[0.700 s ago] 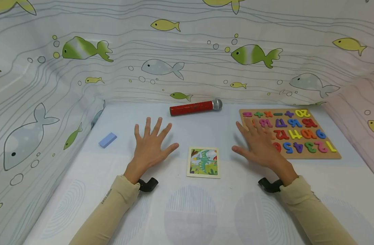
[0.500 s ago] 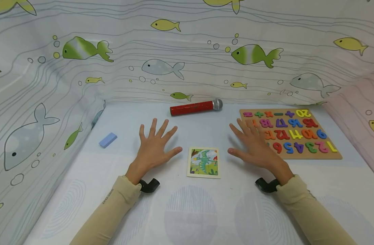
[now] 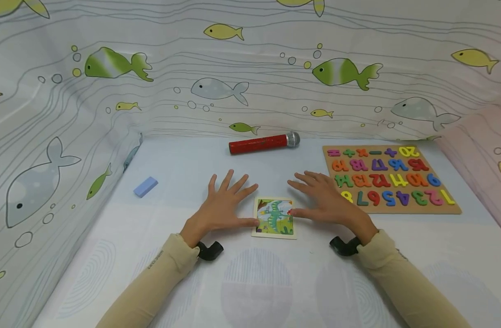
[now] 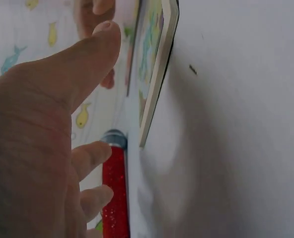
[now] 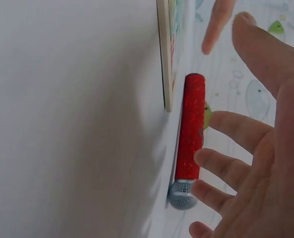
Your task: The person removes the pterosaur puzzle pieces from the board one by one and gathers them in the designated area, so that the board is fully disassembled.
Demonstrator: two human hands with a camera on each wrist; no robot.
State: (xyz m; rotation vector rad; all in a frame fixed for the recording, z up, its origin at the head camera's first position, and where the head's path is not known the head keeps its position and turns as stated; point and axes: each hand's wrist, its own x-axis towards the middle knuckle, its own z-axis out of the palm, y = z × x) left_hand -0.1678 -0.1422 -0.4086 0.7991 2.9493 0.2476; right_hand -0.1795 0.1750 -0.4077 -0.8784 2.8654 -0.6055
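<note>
A small square picture puzzle (image 3: pixel 274 218) with a green dinosaur and a pale frame lies flat on the table between the two hands. My left hand (image 3: pixel 221 209) is spread beside its left edge, the thumb over the frame in the head view. My right hand (image 3: pixel 330 202) hovers at the other side with fingers spread, its thumb tip over the puzzle's right edge. Both wrist views show a gap between the thumbs and the puzzle's frame (image 4: pixel 159 69). Neither hand holds anything.
A red microphone (image 3: pixel 258 144) with a silver head lies at the back. On the right is a wooden number board (image 3: pixel 398 209) with colourful numerals. A blue block (image 3: pixel 146 187) lies at the left. Fish-patterned cloth (image 3: pixel 275 105) rises behind and along the sides.
Both hands have moved inward from either side, toward the puzzle, and their thumbs now overlap its edges in the head view. The objects stay where they were.
</note>
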